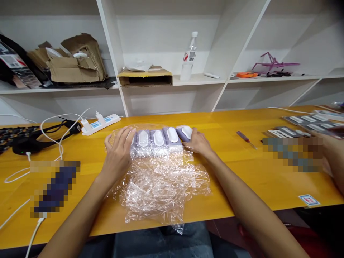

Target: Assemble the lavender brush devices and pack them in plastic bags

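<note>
Several purple-grey blocks, each with a white oval piece [158, 138] on top, stand in a row in front of me. Crumpled clear plastic wrap [156, 190] lies under and around them, spreading toward the table's front edge. My left hand [119, 150] curls over the row's left end and grips the plastic there, partly covering the leftmost block; its thumb is hidden. At the right end, the fingers of my right hand [198, 142] close round the last purple-grey block [183, 134], which is tilted against its neighbour.
A screwdriver [245, 139] lies to the right. Farther right, another person's hand [326, 147] is beside grey trays [306, 120] of white parts. On the left are a power strip [100, 124], a black headset [34, 141], cables and a blurred dark device [57, 188]. Shelves hold cartons [73, 64] and a bottle [189, 59].
</note>
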Demonstrator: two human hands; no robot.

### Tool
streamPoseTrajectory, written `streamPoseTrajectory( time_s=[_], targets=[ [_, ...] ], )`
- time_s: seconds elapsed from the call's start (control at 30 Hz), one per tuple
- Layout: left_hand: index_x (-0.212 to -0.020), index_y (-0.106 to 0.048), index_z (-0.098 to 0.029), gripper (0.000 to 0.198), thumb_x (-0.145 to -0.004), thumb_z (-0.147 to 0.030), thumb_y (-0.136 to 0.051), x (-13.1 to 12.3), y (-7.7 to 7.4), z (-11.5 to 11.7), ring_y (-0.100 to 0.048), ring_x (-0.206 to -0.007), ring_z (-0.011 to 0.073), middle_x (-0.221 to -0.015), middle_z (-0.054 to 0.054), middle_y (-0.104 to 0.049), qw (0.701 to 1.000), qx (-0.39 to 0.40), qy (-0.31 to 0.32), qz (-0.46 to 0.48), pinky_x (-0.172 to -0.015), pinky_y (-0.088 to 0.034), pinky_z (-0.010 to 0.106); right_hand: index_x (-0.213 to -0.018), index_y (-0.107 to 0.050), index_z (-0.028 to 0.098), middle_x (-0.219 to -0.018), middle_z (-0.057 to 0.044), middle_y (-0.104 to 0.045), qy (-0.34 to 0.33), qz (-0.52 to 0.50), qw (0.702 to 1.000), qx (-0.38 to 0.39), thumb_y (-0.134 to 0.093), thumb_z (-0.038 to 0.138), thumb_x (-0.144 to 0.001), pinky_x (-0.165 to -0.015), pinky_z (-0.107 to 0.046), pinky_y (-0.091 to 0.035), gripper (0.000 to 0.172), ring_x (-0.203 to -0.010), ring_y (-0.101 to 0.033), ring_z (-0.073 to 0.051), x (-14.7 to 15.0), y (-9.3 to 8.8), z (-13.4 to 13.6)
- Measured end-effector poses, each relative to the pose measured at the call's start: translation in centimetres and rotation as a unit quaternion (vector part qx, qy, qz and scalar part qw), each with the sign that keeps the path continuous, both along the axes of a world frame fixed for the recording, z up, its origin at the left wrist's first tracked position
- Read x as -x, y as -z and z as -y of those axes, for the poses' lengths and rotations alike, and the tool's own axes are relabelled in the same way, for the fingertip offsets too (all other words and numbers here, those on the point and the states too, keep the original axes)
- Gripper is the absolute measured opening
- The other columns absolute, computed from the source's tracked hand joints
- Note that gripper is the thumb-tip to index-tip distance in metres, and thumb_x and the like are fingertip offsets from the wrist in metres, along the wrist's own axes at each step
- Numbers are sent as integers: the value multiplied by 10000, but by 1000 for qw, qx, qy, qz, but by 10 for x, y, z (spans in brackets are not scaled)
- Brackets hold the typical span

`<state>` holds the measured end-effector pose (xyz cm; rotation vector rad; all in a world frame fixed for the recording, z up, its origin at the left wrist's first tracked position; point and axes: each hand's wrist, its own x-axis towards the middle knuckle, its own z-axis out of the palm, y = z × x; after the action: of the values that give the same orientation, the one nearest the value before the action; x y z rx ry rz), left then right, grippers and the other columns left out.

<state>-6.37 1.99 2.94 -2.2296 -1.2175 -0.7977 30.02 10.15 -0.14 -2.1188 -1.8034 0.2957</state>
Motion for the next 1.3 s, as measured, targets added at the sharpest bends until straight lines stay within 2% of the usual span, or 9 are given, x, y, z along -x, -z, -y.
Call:
streamPoseTrajectory(
  time_s=[0.23, 0.33, 0.43, 0.5, 0.7, 0.87, 0.93, 1.17, 1.3],
  targets=[
    [-1832, -99, -296, 1016, -952, 38, -482, -1, 0, 1, -495, -1637, 396, -1738, 200, -535, 1000, 9, -6, 6, -1297, -279, 646, -1457, -518, 147, -1381, -278, -725, 68, -90, 993, -20, -774, 560, -836, -944, -506, -621, 789, -1227, -734, -435, -23, -14, 1],
    [-1827, -115, -284, 1022, -933, 46, -483, -1, -1, 2, -488, -1640, 408, -1743, 216, -523, 1000, 9, -18, 11, -1283, -287, 661, -1465, -505, 186, -1379, -225, -733, 75, -264, 959, -76, -845, 580, -746, -812, -446, -639, 887, -1098, -760, -368, -32, -32, 12],
    [-1826, -131, -284, 1049, -900, 67, -478, -2, 0, 1, -481, -1642, 423, -1750, 224, -511, 999, 5, -32, 25, -1283, -283, 679, -1370, -564, 203, -1189, -154, -776, -48, -465, 879, -97, -861, 584, -710, -697, -395, -605, 818, -890, -751, -298, -41, -55, 34],
    [-1828, -136, -290, 1041, -911, 71, -471, -1, 2, 0, -487, -1637, 427, -1743, 228, -517, 999, -3, -42, 33, -1286, -281, 686, -1343, -622, 201, -1104, -137, -783, -152, -525, 835, -54, -789, 583, -768, -690, -393, -594, 710, -847, -745, -289, -46, -68, 50],
    [-1838, -100, -311, 1054, -938, 57, -506, 2, 7, -5, -483, -1637, 444, -1749, 236, -507, 998, -10, -46, 37, -1293, -283, 702, -1488, -566, 225, -1163, -173, -783, -298, -539, 786, 51, -778, 579, -655, -622, -425, -604, 929, -837, -773, -336, -45, -76, 76],
    [-1838, -92, -312, 1066, -925, 91, -468, 1, 8, -5, -471, -1646, 450, -1767, 239, -481, 998, -16, -46, 32, -1296, -268, 729, -1561, -491, 184, -1160, -188, -803, -374, -603, 683, 175, -743, 599, -728, -581, -421, -619, 964, -702, -781, -296, -19, -70, 78],
    [-1836, -99, -304, 1043, -938, 94, -449, 0, 8, -5, -457, -1658, 442, -1773, 243, -470, 998, -20, -46, 29, -1296, -268, 727, -1550, -504, 172, -1146, -192, -813, -366, -618, 662, 215, -708, 595, -801, -563, -401, -623, 884, -690, -787, -290, -8, -71, 79],
    [-1821, -124, -306, 974, -983, 79, -437, -1, 7, -5, -483, -1654, 401, -1750, 253, -500, 997, -68, -34, 24, -1288, -310, 686, -1476, -572, 125, -1083, -189, -839, -316, -622, 660, 280, -615, 621, -904, -576, -401, -671, 758, -639, -790, -273, 9, -72, 81],
    [-1822, -115, -313, 983, -986, 87, -443, -2, 9, -6, -481, -1659, 382, -1743, 250, -511, 996, -82, -8, 16, -1299, -314, 684, -1444, -597, 113, -1043, -191, -846, -300, -642, 626, 325, -583, 606, -954, -639, -395, -705, 695, -692, -812, -266, 18, -65, 81]
  ],
)
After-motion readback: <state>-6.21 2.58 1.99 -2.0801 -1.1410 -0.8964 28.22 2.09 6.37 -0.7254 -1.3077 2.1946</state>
